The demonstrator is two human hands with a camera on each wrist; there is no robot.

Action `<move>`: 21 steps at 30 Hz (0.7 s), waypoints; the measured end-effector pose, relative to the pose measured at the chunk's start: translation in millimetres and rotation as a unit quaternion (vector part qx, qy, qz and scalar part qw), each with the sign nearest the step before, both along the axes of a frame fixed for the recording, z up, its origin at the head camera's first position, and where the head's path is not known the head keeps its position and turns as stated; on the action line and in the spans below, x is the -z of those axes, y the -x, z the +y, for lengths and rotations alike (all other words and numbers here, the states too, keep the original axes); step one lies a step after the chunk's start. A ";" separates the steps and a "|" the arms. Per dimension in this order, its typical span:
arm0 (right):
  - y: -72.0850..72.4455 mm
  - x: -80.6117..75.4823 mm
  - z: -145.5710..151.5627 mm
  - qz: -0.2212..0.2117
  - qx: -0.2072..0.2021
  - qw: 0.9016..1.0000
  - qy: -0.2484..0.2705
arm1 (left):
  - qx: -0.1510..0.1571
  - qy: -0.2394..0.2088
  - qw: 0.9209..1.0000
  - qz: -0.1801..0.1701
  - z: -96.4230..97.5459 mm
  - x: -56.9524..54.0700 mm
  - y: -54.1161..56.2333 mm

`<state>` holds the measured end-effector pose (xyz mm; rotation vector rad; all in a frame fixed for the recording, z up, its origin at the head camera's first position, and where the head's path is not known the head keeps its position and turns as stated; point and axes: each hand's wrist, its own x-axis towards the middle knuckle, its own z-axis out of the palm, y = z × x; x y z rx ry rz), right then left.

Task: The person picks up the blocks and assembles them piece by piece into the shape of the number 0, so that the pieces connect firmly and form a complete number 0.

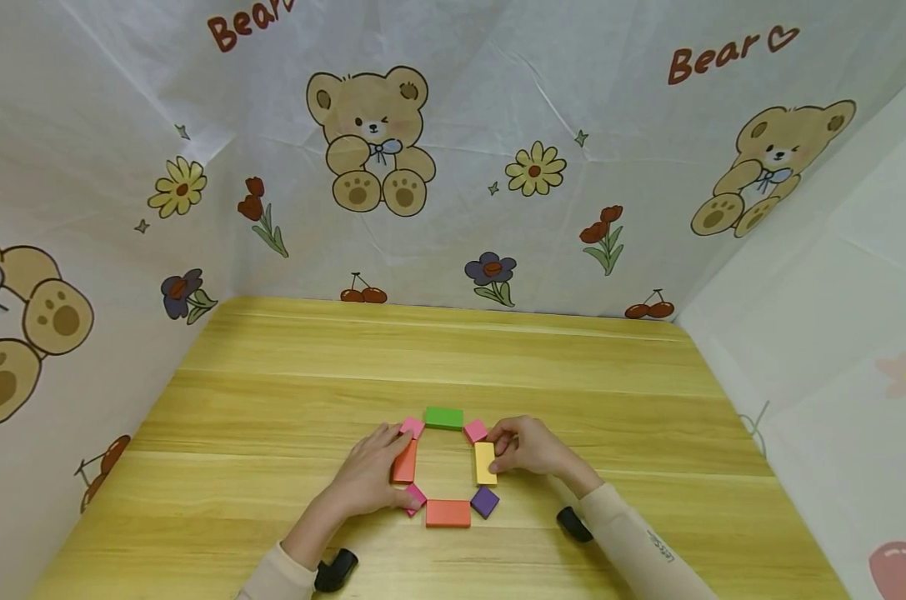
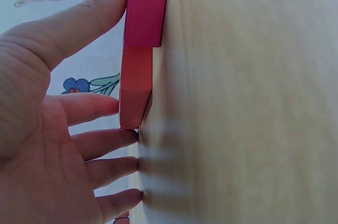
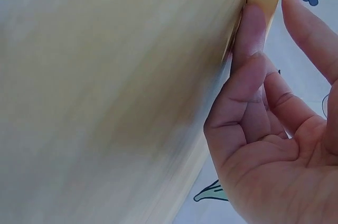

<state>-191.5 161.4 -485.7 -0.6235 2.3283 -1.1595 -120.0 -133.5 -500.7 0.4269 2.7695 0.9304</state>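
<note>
Several colored wooden blocks form a ring on the table. My left hand [image 1: 366, 473] spreads along its left side, thumb touching the magenta block [image 2: 145, 10], a forefinger at the pink block [image 1: 412, 427]. Between these lies a red-orange block [image 2: 136, 76], with the other fingertips down on the tabletop. On the right side my right hand [image 1: 531, 447] has its fingers bent and holds the yellow block [image 1: 485, 463] at its right edge. Its thumb overlaps the block's top, and a finger lies against the block's end in the right wrist view.
The ring also has a green block [image 1: 444, 418] at the far side, a second pink block [image 1: 476, 431], a purple block [image 1: 485, 502] and an orange-red block [image 1: 448, 513] in front. Bear-printed cloth [image 1: 453, 233] walls the wooden table [image 1: 287, 358] behind and at the sides.
</note>
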 end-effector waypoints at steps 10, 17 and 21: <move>-3.9 -1.1 4.0 0.003 0.005 1.000 -0.013 | -0.003 -0.001 1.000 -0.006 0.3 -2.3 -0.4; -7.5 -1.2 8.9 0.001 0.018 1.000 -0.017 | -0.003 0.000 1.000 -0.008 0.4 -2.8 -0.9; -9.3 -2.7 11.5 0.007 0.019 1.000 -0.022 | -0.003 -0.002 1.000 -0.009 0.3 -3.0 -0.8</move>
